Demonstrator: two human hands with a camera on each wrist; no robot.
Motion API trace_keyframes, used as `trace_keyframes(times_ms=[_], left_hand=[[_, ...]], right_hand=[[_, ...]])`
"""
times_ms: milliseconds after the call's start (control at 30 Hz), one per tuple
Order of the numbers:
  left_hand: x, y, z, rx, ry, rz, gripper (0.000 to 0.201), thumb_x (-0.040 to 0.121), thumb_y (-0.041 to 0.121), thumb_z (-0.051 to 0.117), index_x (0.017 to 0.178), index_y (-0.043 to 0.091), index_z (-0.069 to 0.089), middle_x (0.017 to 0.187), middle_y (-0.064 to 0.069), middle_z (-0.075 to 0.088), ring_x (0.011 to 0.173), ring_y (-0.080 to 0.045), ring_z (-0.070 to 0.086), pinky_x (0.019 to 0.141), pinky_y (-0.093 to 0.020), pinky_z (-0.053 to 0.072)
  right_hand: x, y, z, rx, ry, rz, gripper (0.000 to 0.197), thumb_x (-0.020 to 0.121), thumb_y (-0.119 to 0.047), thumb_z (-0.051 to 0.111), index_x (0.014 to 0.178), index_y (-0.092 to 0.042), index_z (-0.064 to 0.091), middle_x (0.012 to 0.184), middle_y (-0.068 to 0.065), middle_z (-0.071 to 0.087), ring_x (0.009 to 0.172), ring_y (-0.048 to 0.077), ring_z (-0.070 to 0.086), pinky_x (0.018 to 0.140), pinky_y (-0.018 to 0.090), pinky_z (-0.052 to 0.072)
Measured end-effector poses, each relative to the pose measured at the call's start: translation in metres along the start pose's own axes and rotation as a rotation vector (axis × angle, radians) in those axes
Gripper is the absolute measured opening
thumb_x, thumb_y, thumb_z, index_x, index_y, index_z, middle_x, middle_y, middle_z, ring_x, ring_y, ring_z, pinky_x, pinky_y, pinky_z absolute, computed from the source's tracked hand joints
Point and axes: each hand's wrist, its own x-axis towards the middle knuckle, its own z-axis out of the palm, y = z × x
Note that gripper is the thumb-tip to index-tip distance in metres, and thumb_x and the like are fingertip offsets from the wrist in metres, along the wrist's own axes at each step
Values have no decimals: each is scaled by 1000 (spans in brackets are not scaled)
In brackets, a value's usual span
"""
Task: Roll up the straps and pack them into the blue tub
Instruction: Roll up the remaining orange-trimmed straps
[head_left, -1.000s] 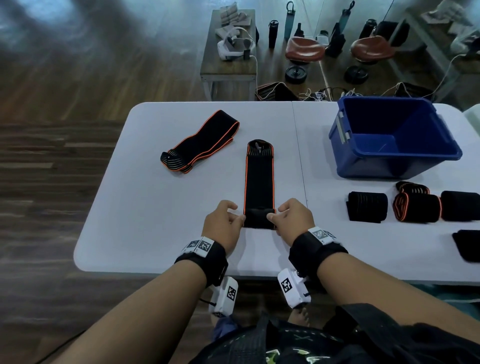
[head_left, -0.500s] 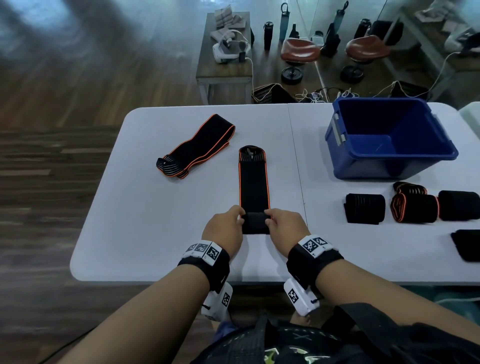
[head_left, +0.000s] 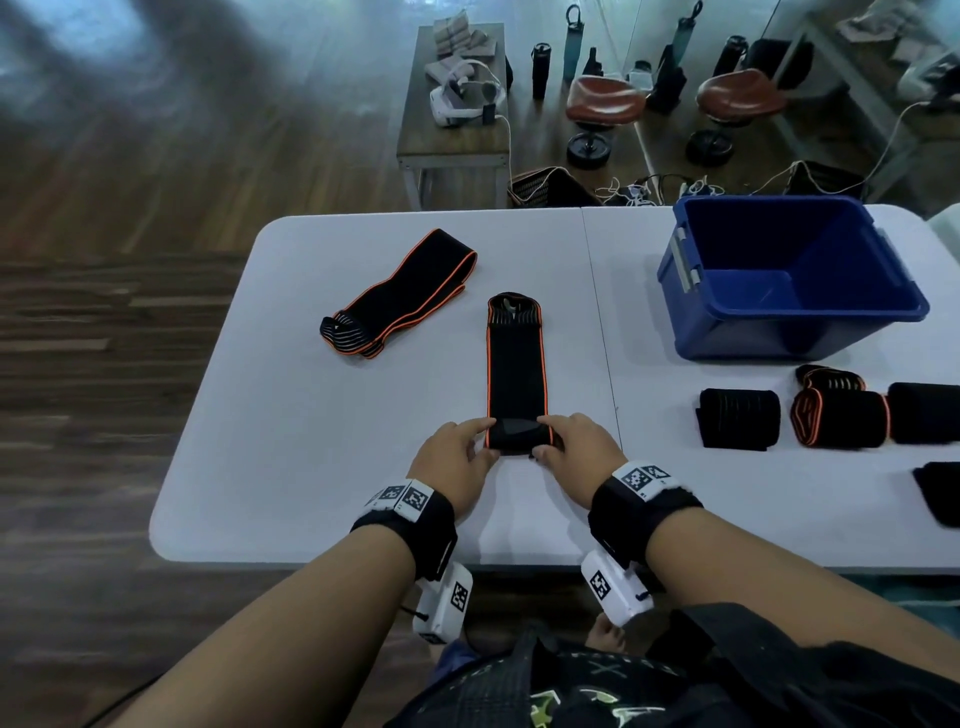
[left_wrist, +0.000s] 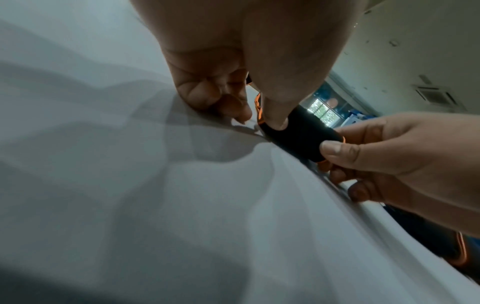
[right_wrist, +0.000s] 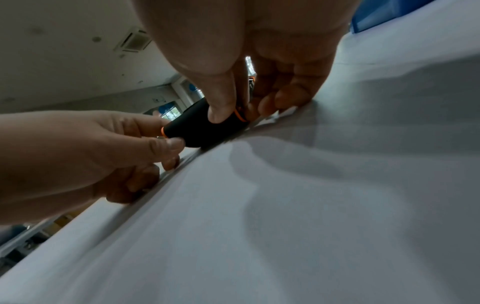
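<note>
A black strap with orange edges (head_left: 516, 364) lies lengthwise on the white table (head_left: 291, 415), its near end wound into a small roll (head_left: 517, 435). My left hand (head_left: 457, 457) pinches the roll's left end, thumb on top (left_wrist: 272, 115). My right hand (head_left: 576, 447) pinches its right end (right_wrist: 221, 111). The roll (left_wrist: 303, 135) shows black between both thumbs in the wrist views. A second flat strap (head_left: 400, 293) lies at the far left. The blue tub (head_left: 789, 275) stands empty at the right.
Three rolled straps (head_left: 740, 418) (head_left: 836, 418) (head_left: 924, 413) lie in a row in front of the tub, with another black piece (head_left: 940, 491) at the right edge. Behind the table stand a wooden bench (head_left: 457, 130), stools and cables on the floor.
The roll at the strap's near end has grown thicker and moved a little away from me. Both hands have kept their pinch on its ends.
</note>
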Motion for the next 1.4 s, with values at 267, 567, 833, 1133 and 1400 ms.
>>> trace_keyframes(times_ms=[267, 567, 833, 1133, 1400], left_hand=[[6, 7, -2, -78, -19, -100, 22, 100, 40, 52, 114, 30, 66, 84, 9, 64, 81, -14, 60, 70, -28, 41], [11, 15, -2, 2, -53, -137, 28, 100, 38, 55, 78, 22, 64, 73, 8, 60, 69, -8, 54, 58, -22, 35], [12, 22, -5, 69, -123, -161, 33, 101, 37, 52, 81, 15, 66, 73, 3, 61, 69, -13, 55, 63, -29, 37], [13, 31, -15, 80, -60, -148, 17, 92, 38, 64, 88, 21, 62, 86, 2, 65, 84, -19, 62, 71, -29, 45], [10, 33, -20, 183, 15, 42, 34, 89, 34, 70, 121, 30, 57, 115, 4, 50, 103, -18, 50, 89, -32, 46]], right_hand=[[11, -3, -11, 119, 9, 93, 23, 100, -32, 55, 97, -13, 67, 86, 5, 67, 81, 23, 62, 68, 30, 43], [14, -1, -10, 45, -45, 200, 48, 102, -43, 47, 71, -7, 55, 64, 6, 52, 64, 24, 51, 64, 31, 40], [21, -8, -8, -27, -85, 298, 47, 102, -48, 46, 86, -5, 56, 82, 12, 59, 78, 30, 56, 71, 32, 42], [8, -4, -8, 64, 119, 156, 27, 96, -34, 61, 104, -11, 49, 91, 7, 59, 86, 29, 62, 71, 34, 47], [4, -6, -9, -145, 121, -64, 32, 102, -27, 51, 128, -11, 59, 118, 15, 63, 108, 31, 61, 92, 38, 50]])
